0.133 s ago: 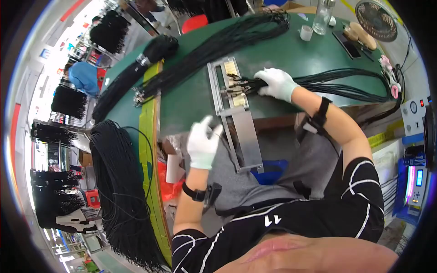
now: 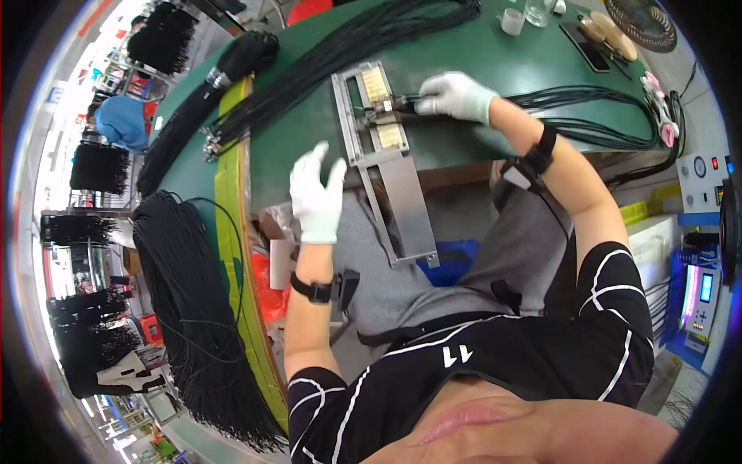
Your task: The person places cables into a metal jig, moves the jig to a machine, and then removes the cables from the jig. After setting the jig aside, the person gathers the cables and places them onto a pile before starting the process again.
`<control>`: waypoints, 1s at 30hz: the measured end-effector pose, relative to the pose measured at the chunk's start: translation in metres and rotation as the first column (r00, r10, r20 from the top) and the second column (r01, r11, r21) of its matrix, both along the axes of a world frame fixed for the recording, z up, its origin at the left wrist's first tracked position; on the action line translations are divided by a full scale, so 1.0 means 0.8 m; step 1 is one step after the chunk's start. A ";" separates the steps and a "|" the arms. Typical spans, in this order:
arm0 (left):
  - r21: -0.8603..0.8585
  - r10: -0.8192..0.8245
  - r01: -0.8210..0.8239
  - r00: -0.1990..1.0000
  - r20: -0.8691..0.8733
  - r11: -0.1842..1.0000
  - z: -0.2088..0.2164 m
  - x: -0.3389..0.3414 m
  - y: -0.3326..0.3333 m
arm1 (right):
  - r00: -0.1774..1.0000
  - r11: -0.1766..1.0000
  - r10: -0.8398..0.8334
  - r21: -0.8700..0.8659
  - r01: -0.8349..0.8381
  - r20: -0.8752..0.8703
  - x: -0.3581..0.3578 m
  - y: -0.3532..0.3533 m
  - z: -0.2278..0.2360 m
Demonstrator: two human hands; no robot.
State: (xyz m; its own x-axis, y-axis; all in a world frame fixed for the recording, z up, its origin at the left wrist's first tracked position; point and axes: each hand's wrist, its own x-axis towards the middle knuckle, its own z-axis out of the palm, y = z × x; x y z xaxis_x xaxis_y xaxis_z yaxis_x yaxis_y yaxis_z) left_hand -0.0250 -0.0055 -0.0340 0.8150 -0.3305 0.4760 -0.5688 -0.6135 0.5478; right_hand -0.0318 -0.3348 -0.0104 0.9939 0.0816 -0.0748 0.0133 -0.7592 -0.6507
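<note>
White-gloved right hand [image 2: 456,97] is clamping black cables [image 2: 560,94], apparently loading the metal fixture [image 2: 408,201] and next needing the left hand [image 2: 315,197], fingers apart.

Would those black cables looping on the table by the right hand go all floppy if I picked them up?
The black cables would probably flop, since they bend in a long loop on the green table. Each might feel light because it looks thin. Several lie close together, so they could tangle.
</note>
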 end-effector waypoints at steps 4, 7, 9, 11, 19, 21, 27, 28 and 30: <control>-0.063 -0.059 0.054 0.995 -0.080 0.997 -0.024 0.022 -0.043 | 0.773 0.918 -0.113 -0.232 0.321 0.625 0.021 -0.033 -0.038; -0.068 -0.062 0.056 0.993 -0.096 0.996 -0.040 0.028 -0.041 | 0.891 0.965 0.023 -0.244 0.099 0.453 -0.001 -0.005 -0.003; -0.044 -0.083 0.082 0.996 -0.021 0.996 -0.049 0.026 -0.043 | 0.931 0.973 0.085 -0.230 -0.001 0.355 -0.015 0.010 -0.003; -0.076 -0.101 0.097 0.994 -0.049 0.992 -0.050 0.024 -0.045 | 0.893 0.915 0.188 -0.403 -0.008 0.408 -0.016 0.025 -0.022; -0.186 -0.085 0.083 0.996 -0.002 0.979 -0.051 0.035 -0.043 | 0.868 0.946 0.201 -0.322 -0.051 0.454 -0.010 0.016 -0.025; -0.195 -0.044 0.047 0.999 0.022 0.980 -0.054 0.034 -0.043 | 0.864 0.954 0.210 -0.288 -0.080 0.457 -0.013 0.016 -0.027; -0.145 -0.151 0.157 0.987 0.052 0.977 -0.035 0.022 -0.049 | 0.780 0.943 0.282 -0.311 -0.119 0.558 -0.021 0.050 -0.017; -0.159 -0.173 0.183 0.982 0.073 0.970 -0.034 0.020 -0.051 | 0.734 0.939 0.302 -0.324 -0.118 0.609 -0.024 0.063 -0.013; -0.172 -0.202 0.216 0.975 0.094 0.961 -0.034 0.018 -0.052 | 0.756 0.935 0.314 -0.324 -0.142 0.575 -0.030 0.095 -0.016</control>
